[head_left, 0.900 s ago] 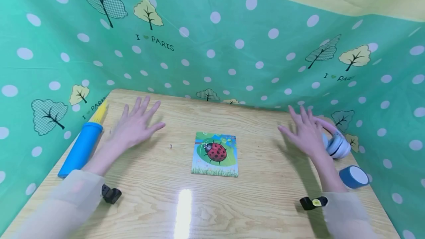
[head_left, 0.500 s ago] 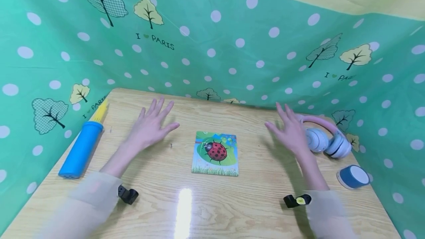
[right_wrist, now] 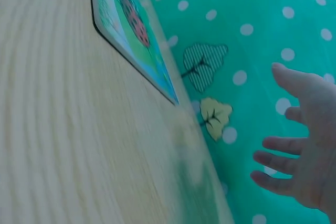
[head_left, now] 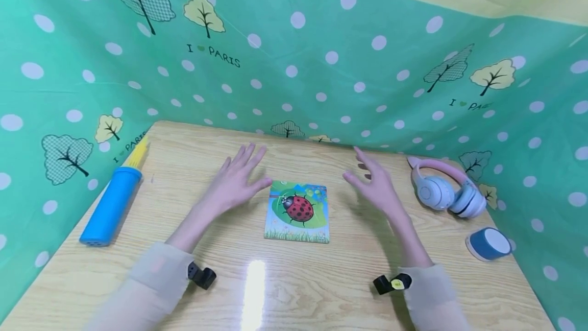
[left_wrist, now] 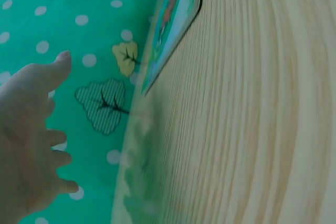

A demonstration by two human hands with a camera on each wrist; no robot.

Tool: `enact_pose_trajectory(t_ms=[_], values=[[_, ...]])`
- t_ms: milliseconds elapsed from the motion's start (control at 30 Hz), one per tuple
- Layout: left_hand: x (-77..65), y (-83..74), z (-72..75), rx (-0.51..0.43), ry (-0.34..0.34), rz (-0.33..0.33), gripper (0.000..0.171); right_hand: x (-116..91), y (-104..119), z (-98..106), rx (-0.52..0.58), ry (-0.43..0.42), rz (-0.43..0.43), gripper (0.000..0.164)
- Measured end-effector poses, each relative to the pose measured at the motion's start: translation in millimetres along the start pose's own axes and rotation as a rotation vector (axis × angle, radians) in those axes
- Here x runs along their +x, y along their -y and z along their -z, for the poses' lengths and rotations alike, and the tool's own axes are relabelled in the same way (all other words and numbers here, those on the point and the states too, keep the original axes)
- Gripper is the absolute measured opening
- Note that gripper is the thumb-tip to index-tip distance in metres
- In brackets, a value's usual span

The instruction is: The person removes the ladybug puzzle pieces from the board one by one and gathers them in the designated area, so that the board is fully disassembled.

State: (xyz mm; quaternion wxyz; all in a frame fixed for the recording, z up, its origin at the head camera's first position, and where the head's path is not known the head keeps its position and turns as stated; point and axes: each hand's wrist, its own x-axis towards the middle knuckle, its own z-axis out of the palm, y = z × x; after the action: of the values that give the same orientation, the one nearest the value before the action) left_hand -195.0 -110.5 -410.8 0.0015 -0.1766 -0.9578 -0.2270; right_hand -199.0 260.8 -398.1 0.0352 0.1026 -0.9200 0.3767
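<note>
A square ladybug picture puzzle (head_left: 297, 212) lies flat on the wooden table (head_left: 312, 285), its red spotted beetle on a green leaf. To its left hovers my left hand (head_left: 236, 180), fingers spread and thumb tip overlapping the puzzle's upper left corner in the head view. On the other side my right hand (head_left: 374, 183) is held above the table with fingers extended, apart from the puzzle. Nothing is in either hand. Both wrist views show the palms with loosely spread fingers, the left hand (left_wrist: 31, 135) and the right hand (right_wrist: 304, 140), and part of the puzzle's edge.
A blue hand pump (head_left: 112, 206) with a yellow tip lies along the left edge. At the right are pink and white headphones (head_left: 436, 192) and a small blue cylinder (head_left: 489, 244) with a pale top. Green polka-dot cloth (head_left: 294, 65) hangs behind and at both sides.
Both hands have moved inward toward the puzzle, the left one rightward and the right one leftward. The headphones, partly covered before, are now fully visible. The puzzle has stayed in place.
</note>
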Motion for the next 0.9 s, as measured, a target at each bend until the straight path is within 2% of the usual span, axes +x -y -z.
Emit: enact_pose_trajectory(t_ms=[67, 333, 533, 900], values=[[0.2, -6.2, -3.7, -0.005, 0.005, -0.014, 0.085, -0.5, 4.4, -5.9, 0.059, 0.026, -0.004, 0.079], [-0.4, -27.5, -17.2, -0.008, 0.050, -0.061, 0.087, -2.1, 17.5, -27.1, 0.172, 0.110, -0.002, 0.077], [-2.3, -40.6, -22.0, 0.001, 0.084, -0.103, 0.087, -1.4, 20.8, -39.7, 0.182, 0.156, 0.026, 0.076], [-6.6, -55.9, -29.0, 0.022, 0.218, -0.149, 0.086, -4.8, 24.5, -48.5, 0.165, 0.214, 0.063, 0.076]])
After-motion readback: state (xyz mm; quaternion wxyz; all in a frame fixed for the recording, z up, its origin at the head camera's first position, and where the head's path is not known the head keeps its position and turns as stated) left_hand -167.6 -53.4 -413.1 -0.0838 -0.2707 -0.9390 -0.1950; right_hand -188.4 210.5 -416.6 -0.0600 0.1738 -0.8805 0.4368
